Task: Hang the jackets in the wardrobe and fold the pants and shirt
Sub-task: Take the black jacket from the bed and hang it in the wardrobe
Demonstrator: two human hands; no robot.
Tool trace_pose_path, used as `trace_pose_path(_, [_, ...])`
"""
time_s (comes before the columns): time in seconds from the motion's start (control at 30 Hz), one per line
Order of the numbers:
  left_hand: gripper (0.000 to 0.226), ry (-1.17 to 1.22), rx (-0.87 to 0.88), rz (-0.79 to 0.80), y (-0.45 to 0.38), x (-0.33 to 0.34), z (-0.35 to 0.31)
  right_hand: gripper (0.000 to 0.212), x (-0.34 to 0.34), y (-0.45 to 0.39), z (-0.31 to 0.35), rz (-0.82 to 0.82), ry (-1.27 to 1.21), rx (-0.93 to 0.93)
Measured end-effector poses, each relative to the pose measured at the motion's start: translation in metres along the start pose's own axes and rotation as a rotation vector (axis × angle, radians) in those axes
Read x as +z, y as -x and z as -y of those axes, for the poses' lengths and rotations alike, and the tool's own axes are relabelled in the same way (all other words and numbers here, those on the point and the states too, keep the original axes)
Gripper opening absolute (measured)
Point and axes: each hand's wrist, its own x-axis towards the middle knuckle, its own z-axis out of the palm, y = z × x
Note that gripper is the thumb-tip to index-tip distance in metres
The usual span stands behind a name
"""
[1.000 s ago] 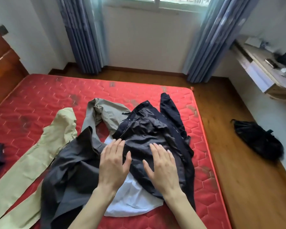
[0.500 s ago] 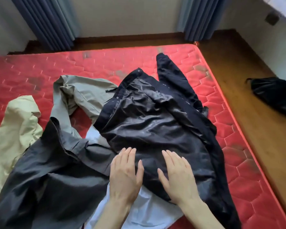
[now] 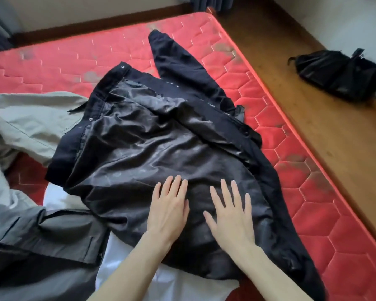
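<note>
Hands: left hand (image 3: pixel 168 210) and right hand (image 3: pixel 230 216) lay flat, fingers straight, on the black jacket (image 3: pixel 161 153), gripping nothing.
Jacket: centre of frame, spread lining-up on the red mattress (image 3: pixel 291 148), overlapping a white shirt (image 3: pixel 126 253) at lower centre.
Handling: judged soft, limp, with a slippery lining.
Hold: collar or shoulders, toward upper centre.

The view has dipped and closed in on the black jacket (image 3: pixel 161 153), so the window, curtains and desk seen a second ago have slid off the top edge. Both hands have moved off the jacket's near hem, toward twelve o'clock, onto its shiny lining: the left hand (image 3: pixel 168 210) and right hand (image 3: pixel 230 216) lie flat, side by side.
</note>
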Motion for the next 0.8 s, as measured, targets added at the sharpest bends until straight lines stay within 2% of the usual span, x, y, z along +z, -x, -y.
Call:
trace_pose_path(0.23, [0.055, -0.004, 0.210, 0.013, -0.063, 0.006, -0.040, 0.066, -0.011, -0.035, -0.065, -0.135, -0.114, 0.240])
trace_pose_path(0.43, [0.051, -0.030, 0.399, -0.040, -0.130, 0.002, -0.078, 0.056, -0.013, -0.068, -0.104, -0.103, -0.359, 0.464])
trace_pose_path(0.6, [0.060, -0.110, 0.517, 0.071, -0.168, 0.008, -0.087, 0.049, -0.010, -0.081, -0.105, -0.115, -0.544, 0.514])
trace_pose_path(0.7, [0.066, -0.097, 0.564, 0.124, -0.184, 0.009, -0.097, 0.034, -0.007, -0.094, -0.103, -0.065, -0.616, 0.536])
trace_pose_path(0.8, [0.078, -0.113, 0.605, 0.166, -0.188, 0.006, -0.108, 0.028, -0.008, -0.094, -0.101, -0.088, -0.640, 0.458])
